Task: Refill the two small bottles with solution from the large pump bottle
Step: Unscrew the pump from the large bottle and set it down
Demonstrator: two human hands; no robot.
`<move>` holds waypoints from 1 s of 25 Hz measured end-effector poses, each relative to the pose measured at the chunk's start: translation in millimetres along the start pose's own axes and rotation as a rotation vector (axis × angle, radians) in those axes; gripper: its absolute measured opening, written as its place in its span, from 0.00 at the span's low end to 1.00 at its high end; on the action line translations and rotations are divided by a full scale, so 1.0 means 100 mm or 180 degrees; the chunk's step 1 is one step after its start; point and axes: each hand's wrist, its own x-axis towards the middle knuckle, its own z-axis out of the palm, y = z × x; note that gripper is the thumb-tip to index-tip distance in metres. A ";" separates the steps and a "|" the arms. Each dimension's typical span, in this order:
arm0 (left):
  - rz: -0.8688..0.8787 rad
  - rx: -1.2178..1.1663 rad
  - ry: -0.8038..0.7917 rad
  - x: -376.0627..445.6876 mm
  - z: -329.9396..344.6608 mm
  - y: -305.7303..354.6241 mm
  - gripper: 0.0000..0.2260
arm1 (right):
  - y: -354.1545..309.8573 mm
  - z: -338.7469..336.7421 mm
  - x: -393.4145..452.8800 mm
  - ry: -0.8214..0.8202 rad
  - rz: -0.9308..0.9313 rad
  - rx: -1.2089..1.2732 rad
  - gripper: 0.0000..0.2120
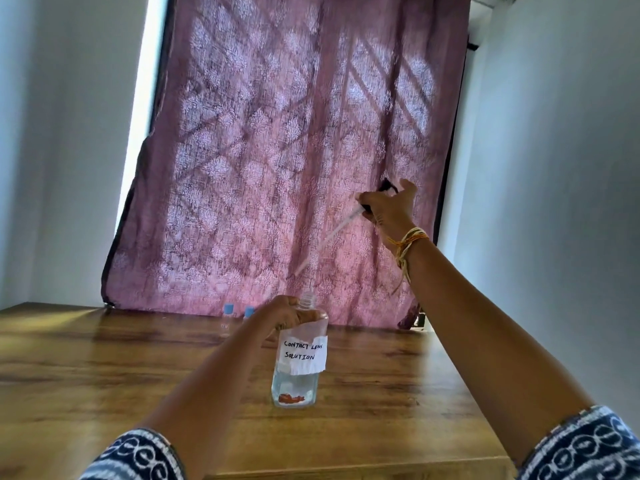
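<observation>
Clear glossy plastic bottle [298, 358], white paper label [304, 355]; polished wood table [104, 368]; patterned cloth curtain [277, 150].

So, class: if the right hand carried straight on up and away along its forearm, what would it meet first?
Probably the purple curtain. Nothing else shows beyond the right hand, which holds the pump head, though depth is unclear.

Curtain [294, 150]: mauve, patterned, backlit by daylight.
Walls [561, 168]: pale, either side of the curtain.
Worktop [86, 368]: glossy brown wood, below the curtain.

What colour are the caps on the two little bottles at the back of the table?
Light blue caps, seen in the head view.
</observation>
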 end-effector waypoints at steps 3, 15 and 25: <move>0.0064 0.0178 0.0126 0.00 0.00 -0.05 0.26 | 0.05 -0.17 -0.11 0.0254 -0.0027 0.0497 0.38; 0.1069 -0.0306 0.0423 -0.24 0.18 -0.54 0.45 | 2.12 -0.79 -1.08 0.1057 0.1500 -0.0257 0.19; 0.0460 0.0077 0.0207 -0.35 0.38 -1.30 0.42 | 2.46 -0.93 -1.51 0.0153 0.1302 -0.2047 0.22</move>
